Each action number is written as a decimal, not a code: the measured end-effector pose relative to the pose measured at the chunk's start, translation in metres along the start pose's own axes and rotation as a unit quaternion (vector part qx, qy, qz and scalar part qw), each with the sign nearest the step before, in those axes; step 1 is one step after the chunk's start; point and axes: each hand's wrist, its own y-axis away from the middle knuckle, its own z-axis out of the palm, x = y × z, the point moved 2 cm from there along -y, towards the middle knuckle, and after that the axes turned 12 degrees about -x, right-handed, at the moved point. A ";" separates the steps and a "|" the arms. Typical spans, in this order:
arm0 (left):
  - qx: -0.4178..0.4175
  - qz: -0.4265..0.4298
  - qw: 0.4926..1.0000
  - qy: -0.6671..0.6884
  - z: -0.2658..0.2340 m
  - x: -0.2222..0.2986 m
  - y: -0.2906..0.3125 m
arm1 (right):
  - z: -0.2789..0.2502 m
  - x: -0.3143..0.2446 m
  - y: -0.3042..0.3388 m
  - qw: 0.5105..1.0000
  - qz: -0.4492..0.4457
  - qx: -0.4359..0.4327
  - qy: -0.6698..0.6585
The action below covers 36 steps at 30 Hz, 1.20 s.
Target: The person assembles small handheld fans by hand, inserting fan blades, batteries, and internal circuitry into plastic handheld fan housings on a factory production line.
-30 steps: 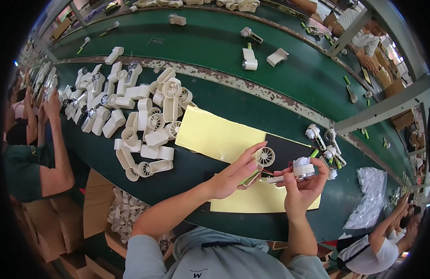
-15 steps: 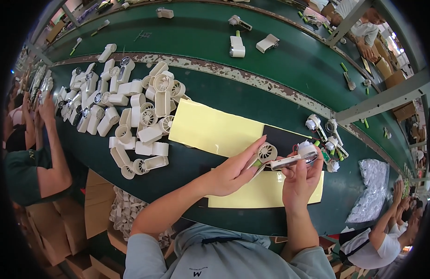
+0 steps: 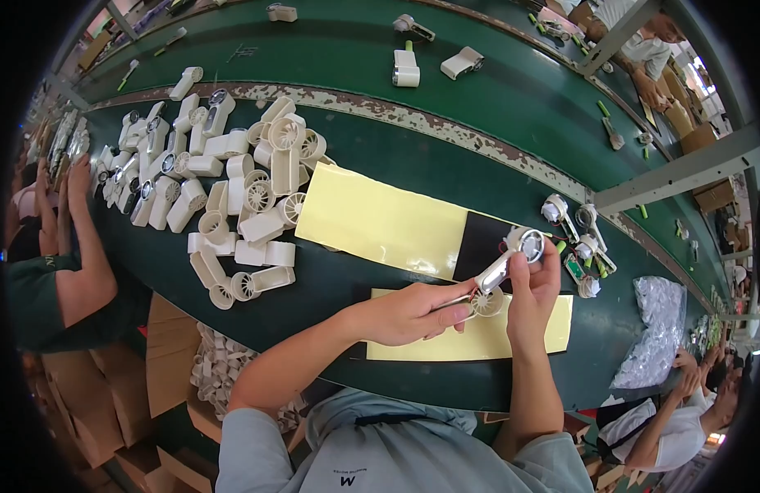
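My left hand point(image 3: 413, 314) is closed around a white plastic fan shell; its round vented end point(image 3: 487, 302) sticks out past my fingertips. In my right hand point(image 3: 534, 300) a small handheld fan's front half point(image 3: 525, 245) is pinched at its round, silver-ringed head. The front half's slim body slants down toward the shell, and its lower end meets my left fingers; whether the two parts touch is hidden. Both hands are above a yellow-faced sheet point(image 3: 437, 345) at the bench's near side. Another yellow sheet point(image 3: 380, 222) with a black end lies just beyond.
A heap of white fan shells point(image 3: 224, 156) covers the bench's left. Several fan assemblies point(image 3: 581, 246) with green parts and a clear plastic bag point(image 3: 655, 329) are at the right. A metal post point(image 3: 675, 168) rises beyond them. Behind a chipped ledge point(image 3: 445, 127), a green conveyor point(image 3: 339, 49) carries parts.
My left hand has turned palm-down, tipping the shell lower. My right hand has raised the fan's front half, which now slants steeply. The conveyor parts have shifted left.
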 end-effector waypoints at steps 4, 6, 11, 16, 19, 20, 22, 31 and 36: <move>-0.011 0.021 1.000 0.015 -0.001 -0.001 0.000 | -0.006 0.004 0.000 0.996 0.066 -0.054 -0.014; 0.014 0.043 0.996 0.071 -0.004 -0.010 -0.001 | -0.005 0.008 -0.001 0.999 0.024 -0.037 -0.010; 0.067 0.028 0.993 0.088 -0.017 -0.012 -0.001 | 0.000 -0.005 0.007 0.972 -0.097 0.017 0.214; 0.063 0.058 0.996 0.033 -0.024 -0.021 -0.008 | 0.052 -0.025 0.069 0.861 -0.223 -0.226 0.397; 0.066 0.062 0.995 0.037 -0.021 -0.025 -0.006 | 0.106 0.008 0.091 0.818 -0.134 -0.324 0.455; 0.081 0.054 0.995 0.025 -0.020 -0.027 -0.004 | 0.114 0.015 0.093 0.800 -0.122 -0.314 0.497; 0.106 0.056 0.993 -0.005 -0.017 -0.027 -0.004 | 0.127 0.017 0.099 0.798 -0.110 -0.301 0.510; 0.092 0.047 0.992 -0.077 -0.018 -0.028 -0.006 | 0.130 -0.003 0.109 0.819 -0.192 -0.423 0.339; 0.094 0.063 0.990 -0.087 -0.016 -0.030 -0.004 | 0.068 -0.037 0.082 0.903 0.083 -0.374 0.197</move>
